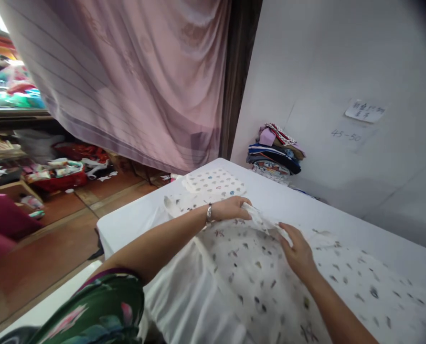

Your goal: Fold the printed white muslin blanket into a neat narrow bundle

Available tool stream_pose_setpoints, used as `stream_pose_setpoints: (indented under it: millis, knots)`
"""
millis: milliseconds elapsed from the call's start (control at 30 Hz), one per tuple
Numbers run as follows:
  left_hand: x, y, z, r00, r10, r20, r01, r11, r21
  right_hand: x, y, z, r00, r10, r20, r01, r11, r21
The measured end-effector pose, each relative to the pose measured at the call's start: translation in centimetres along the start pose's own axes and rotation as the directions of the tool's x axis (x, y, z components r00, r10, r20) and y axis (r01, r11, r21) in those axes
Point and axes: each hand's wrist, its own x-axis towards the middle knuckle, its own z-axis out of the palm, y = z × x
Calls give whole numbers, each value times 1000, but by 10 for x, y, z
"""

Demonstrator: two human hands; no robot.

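Cloth (259, 267), white with a small scattered print, lies loosely over the near part of the white table (127, 227), its upper edge raised between two hands. Left hand (230, 209) is closed on the gathered edge, with fingers curled over it; right hand (299, 251) grips the same edge farther to the right, with its thumb against the fabric. Between the two holds, the edge runs bunched and creased.

For good handling, pinch the edge only, thumb opposite fingers, and avoid catching the loose layer below. Apply light, even outward tension until the bunching flattens; the fabric looks thin and would probably wrinkle or stretch under a hard pull. Hold both hands level so that the edge does not skew.

Plain white fabric (184, 286) hangs at the left of the print; whether it is joined to the cloth cannot be told. Check that it is not trapped underneath. Observe clearance from the folded fabric (216, 181) beyond the left hand and from the printed sheet (374, 286) at right, since a dragged hem could disturb either.
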Motion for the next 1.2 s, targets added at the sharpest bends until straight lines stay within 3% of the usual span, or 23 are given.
stream_pose_setpoints:
  millis: [67, 167, 300, 467, 600, 800, 967, 1100, 1200]
  knots:
    - [-6, -13, 36, 999, -40, -10, 39, 990, -133, -15, -34, 5, 998, -62, 7, 60, 991, 118]
    - [-18, -26, 78, 998, -64, -29, 53, 960, -274, -35, -68, 9, 999, -37, -18, 40, 978, 204]
    - [-34, -31, 104, 996, -63, -59, 41, 949, -313, -52, -75, 8, 999, 6, -50, 4, 983, 186]
    - [-50, -37, 108, 977, -115, -179, 73, 972, -224, -64, -72, 7, 1000, -8, -15, 12, 968, 251]
    - [-58, -45, 112, 953, -156, -259, 91, 965, -246, -74, -77, 12, 997, -49, 63, 22, 926, 376]
    - [-62, -46, 123, 953, -166, -255, 101, 964, -248, -81, -88, 16, 974, -9, 225, -68, 941, 332]
    - [-67, -42, 117, 934, -171, -313, 73, 951, -300, -86, -90, 13, 926, -104, 362, -26, 941, 337]
    - [-77, -40, 110, 926, -152, -346, 44, 953, -300, -84, -94, 4, 912, -137, 387, -113, 822, 557]
    - [-86, -34, 108, 924, -72, -375, 27, 992, -125, -75, -99, -5, 926, -76, 371, -191, 752, 631]
